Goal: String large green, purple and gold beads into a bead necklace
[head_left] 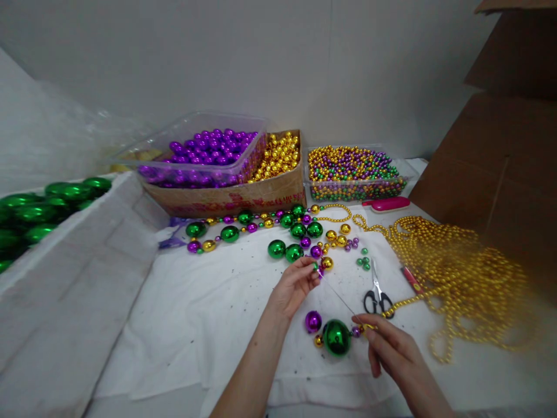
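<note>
My left hand (296,284) pinches a small green bead (315,266) between thumb and fingertips. A thin string (342,296) runs from that bead down to my right hand (389,345), whose fingers close on the string by a short piece of gold bead chain (369,328). Just left of the right hand lie a large green ball (336,338), a purple ball (313,321) and a small gold ball (319,341). Loose gold beads (342,241) and small green beads (366,260) lie beyond my hands. Black-handled scissors (378,293) rest above the right hand.
A plastic tub of purple balls (209,151) sits on a cardboard box with gold balls (278,154). Beside it stands a tub of mixed beads (354,171). A strung garland (230,234) lies in front. Gold bead chain (461,273) is piled right, near a pink tool (390,204).
</note>
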